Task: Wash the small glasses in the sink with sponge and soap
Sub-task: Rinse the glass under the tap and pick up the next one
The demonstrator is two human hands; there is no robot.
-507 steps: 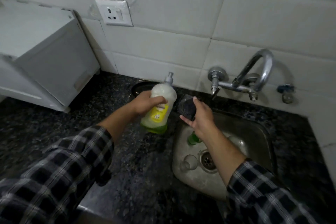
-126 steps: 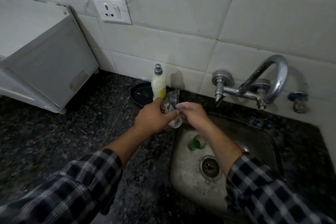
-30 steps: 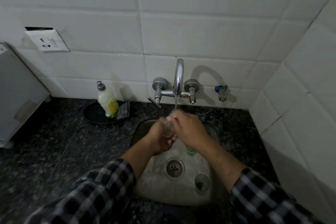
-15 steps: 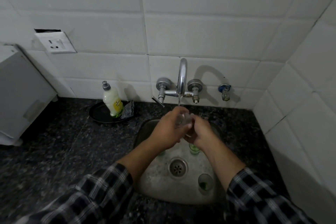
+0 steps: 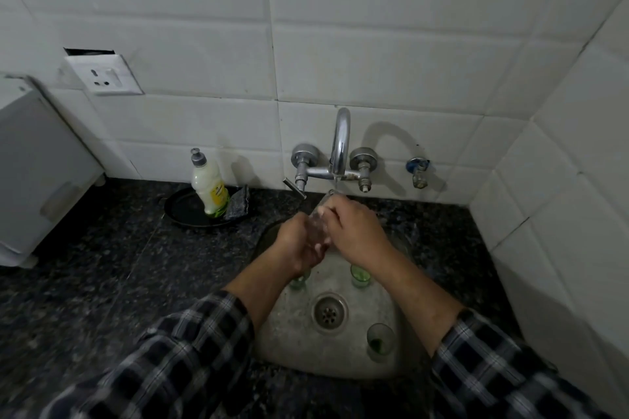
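Both hands hold one small clear glass (image 5: 319,218) tilted under the tap spout (image 5: 340,143), over the steel sink (image 5: 289,343). My left hand (image 5: 299,241) grips its lower part and my right hand (image 5: 355,228) wraps its upper side. Three more small green-tinted glasses stand in the sink: one (image 5: 360,275) beside my right wrist, one (image 5: 300,280) partly hidden under my left wrist, one (image 5: 380,340) at the front right of the drain (image 5: 329,313). The soap bottle (image 5: 208,188) and dark sponge (image 5: 238,202) rest on a black dish (image 5: 185,214).
Dark granite counter (image 5: 119,282) surrounds the sink. A white appliance (image 5: 37,173) stands at the far left. A wall socket (image 5: 105,76) sits above it, and a small blue-handled valve (image 5: 418,171) is right of the tap. White tiled walls close in behind and on the right.
The glass has tipped more upright under the spout, and my right hand has moved from below it to over its upper side. The view has shifted slightly.
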